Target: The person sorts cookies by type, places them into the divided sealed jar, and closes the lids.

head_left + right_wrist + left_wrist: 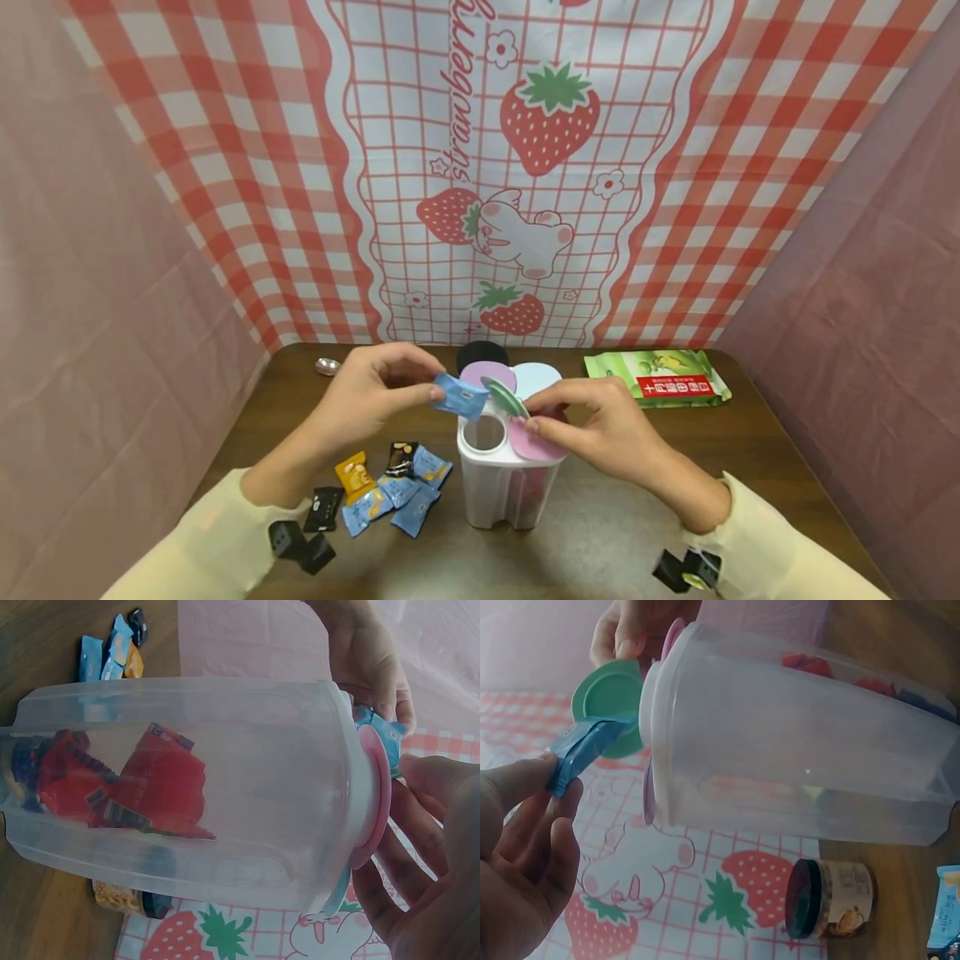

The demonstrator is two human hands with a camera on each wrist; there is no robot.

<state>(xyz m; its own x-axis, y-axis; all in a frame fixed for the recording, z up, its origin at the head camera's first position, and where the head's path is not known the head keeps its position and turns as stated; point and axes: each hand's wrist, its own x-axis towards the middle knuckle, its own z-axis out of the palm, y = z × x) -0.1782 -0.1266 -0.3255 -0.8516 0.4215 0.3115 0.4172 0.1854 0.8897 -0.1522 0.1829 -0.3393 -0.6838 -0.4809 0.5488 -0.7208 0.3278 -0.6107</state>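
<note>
My left hand (375, 385) pinches a small blue snack packet (459, 397) between thumb and fingers, close over the round uncovered opening of a clear plastic storage container (491, 492). With thumb and fingertips my right hand (603, 425) holds a round green lid (505, 398), tilted up beside that opening. In the left wrist view the packet overlaps the green lid. The container has other round lids: a pink one (536, 442) below the right hand, a purple one (487, 375) and a pale blue one (536, 377). Red packets (161, 784) lie inside one compartment.
Left of the container lies a loose group of snack packets: several blue ones (415, 510), a yellow one (355, 476) and black ones (324, 508). A jar with a black lid (482, 355) stands behind it. A green package (656, 379) lies at the back right, a small shiny object (327, 367) back left.
</note>
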